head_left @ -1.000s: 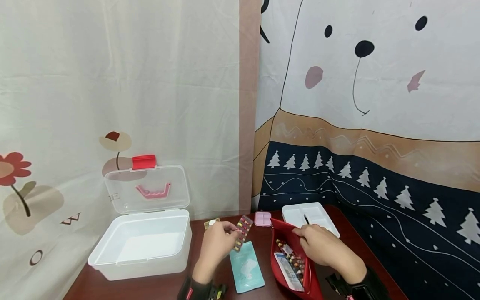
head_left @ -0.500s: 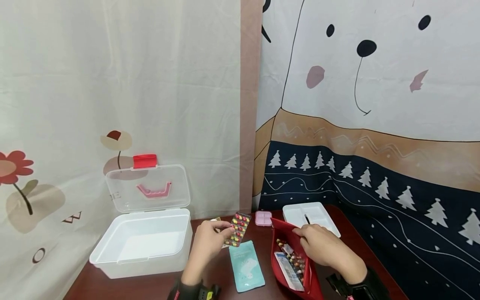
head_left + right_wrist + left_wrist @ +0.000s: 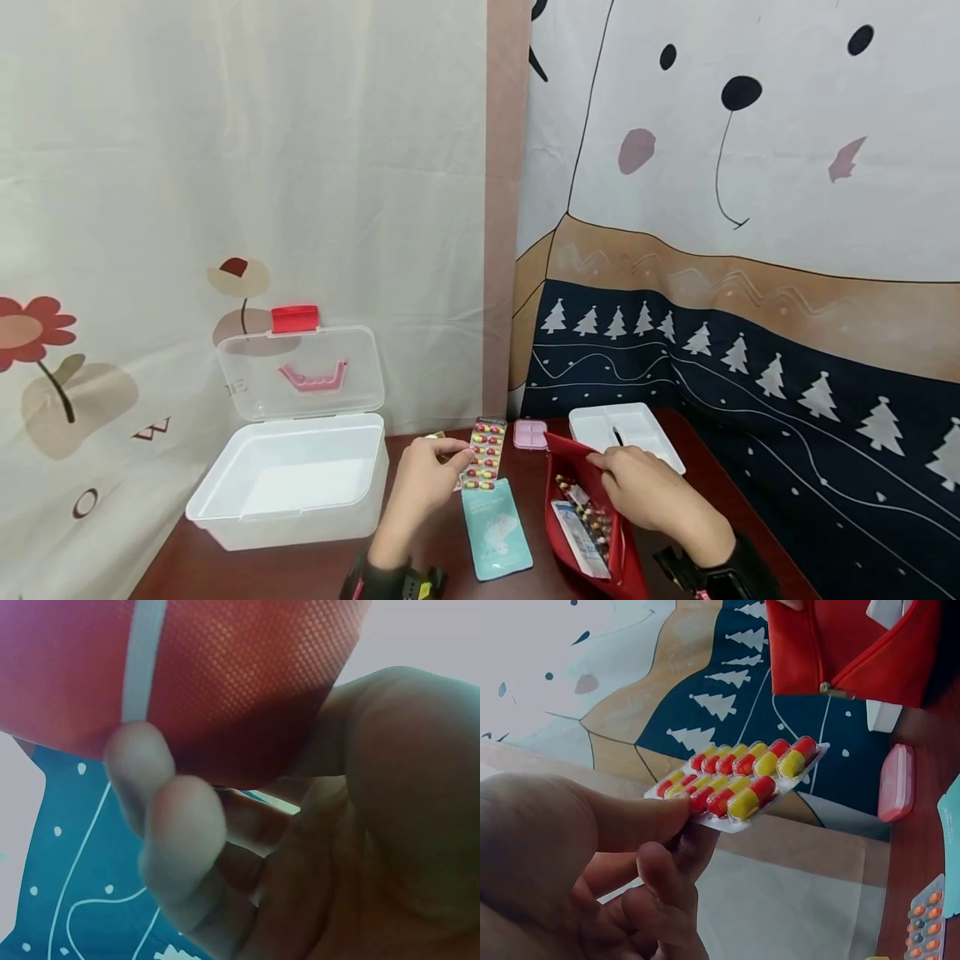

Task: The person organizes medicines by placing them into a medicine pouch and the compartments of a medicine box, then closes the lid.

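Observation:
My left hand pinches a blister pack of red and yellow capsules at its left edge, between thumb and fingers. The capsule side faces the head camera. In the left wrist view, two rows of capsules show on the held pack. My right hand grips the upper edge of a red zip pouch and keeps its mouth wide. Inside the pouch lie more blister packs and a white-and-blue packet. In the right wrist view, the thumb and fingers lie along the red fabric.
A teal packet lies between the hands. Behind it stand a small pink pill case and a white divided tray. A clear plastic box with raised lid stands left. Another blister pack, with orange pills, lies on the table.
The left hand shifts left, then turns the blister pack from a slant to nearly upright, its capsule side coming round to the head camera. The right hand stays on the pouch.

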`<state>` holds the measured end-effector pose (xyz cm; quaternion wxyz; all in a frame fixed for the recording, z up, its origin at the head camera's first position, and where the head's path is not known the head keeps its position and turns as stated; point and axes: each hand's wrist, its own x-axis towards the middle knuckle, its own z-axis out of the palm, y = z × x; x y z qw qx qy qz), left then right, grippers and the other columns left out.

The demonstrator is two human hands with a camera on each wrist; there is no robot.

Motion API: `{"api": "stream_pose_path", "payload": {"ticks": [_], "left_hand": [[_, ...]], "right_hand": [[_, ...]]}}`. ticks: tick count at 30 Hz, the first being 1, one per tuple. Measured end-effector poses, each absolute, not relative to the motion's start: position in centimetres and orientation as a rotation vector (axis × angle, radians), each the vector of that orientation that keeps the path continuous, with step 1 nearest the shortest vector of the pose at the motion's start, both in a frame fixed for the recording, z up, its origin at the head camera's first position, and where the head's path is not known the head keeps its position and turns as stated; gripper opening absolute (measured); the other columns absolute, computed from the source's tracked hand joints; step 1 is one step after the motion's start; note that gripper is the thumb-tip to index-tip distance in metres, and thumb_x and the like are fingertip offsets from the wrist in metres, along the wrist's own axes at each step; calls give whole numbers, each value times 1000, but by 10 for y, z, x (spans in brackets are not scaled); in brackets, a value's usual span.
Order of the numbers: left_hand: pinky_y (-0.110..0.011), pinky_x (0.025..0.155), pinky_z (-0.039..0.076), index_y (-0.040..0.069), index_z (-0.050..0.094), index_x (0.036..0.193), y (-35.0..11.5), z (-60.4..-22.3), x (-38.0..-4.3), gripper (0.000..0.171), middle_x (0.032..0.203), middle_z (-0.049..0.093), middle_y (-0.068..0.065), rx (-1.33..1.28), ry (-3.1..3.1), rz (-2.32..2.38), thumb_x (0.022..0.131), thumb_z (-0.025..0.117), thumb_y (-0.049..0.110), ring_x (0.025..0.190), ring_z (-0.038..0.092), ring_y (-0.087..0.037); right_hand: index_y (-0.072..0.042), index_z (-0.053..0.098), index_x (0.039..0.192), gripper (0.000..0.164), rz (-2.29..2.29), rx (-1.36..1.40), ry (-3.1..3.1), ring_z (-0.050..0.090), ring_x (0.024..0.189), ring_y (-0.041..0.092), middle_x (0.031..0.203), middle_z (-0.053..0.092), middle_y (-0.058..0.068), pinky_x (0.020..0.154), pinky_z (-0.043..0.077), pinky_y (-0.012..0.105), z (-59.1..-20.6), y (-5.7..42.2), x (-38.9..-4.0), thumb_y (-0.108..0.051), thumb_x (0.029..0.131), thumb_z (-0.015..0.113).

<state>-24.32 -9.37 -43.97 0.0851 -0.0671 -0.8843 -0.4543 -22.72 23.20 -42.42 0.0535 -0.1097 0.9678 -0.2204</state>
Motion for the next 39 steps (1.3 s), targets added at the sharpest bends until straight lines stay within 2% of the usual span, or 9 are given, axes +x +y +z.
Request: {"api": "stream_pose_path", "payload": {"ticks": [4,8,12,17,28,36,39], "left_hand": [[-30,69,52,12,88,104,-90,-440,-243,15,95,83,-1,-223,-2637,-1368,100,81,25,78,64,-10],[-31,69,54,12,87,105,-87,-441,-242,18,96,83,-1,-214,-2640,-1390,100,81,28,80,66,-10],[-31,69,56,12,87,106,-83,-441,-242,20,96,84,-2,-200,-2639,-1413,100,80,29,79,67,-10],[-32,68,53,13,87,105,-78,-443,-242,19,92,81,1,-175,-2660,-1413,100,78,29,75,65,-10],[-28,58,46,15,88,98,-57,-447,-235,13,83,79,5,-282,-2713,-1419,96,78,21,66,59,-9],[-31,68,50,20,88,91,-33,-452,-228,9,86,81,8,-333,-2764,-1499,94,81,24,81,64,-9],[-31,67,51,19,88,90,-25,-457,-227,9,86,80,7,-333,-2771,-1553,94,82,24,81,65,-9]], "right_hand": [[-5,77,136,34,-695,-352,2953,68,101,19,127,79,9,90,67,49,-426,230,-229,-7,104,67],[-6,77,135,33,-713,-349,2962,67,96,17,125,79,8,83,67,42,-427,229,-230,-7,104,67],[-5,77,136,33,-731,-342,2969,65,91,17,125,80,9,72,61,33,-427,228,-231,-7,105,66],[-5,76,137,34,-736,-334,2970,64,90,17,124,80,8,68,55,28,-428,228,-230,-8,105,66],[-6,76,139,35,-735,-342,2965,64,91,16,125,80,8,72,59,32,-426,228,-229,-8,105,65],[-6,76,138,35,-694,-332,2973,67,95,15,127,80,7,79,63,37,-426,227,-230,-9,105,66],[-6,76,138,34,-691,-335,2971,67,95,16,127,80,8,80,65,39,-426,227,-230,-9,105,66]]}}
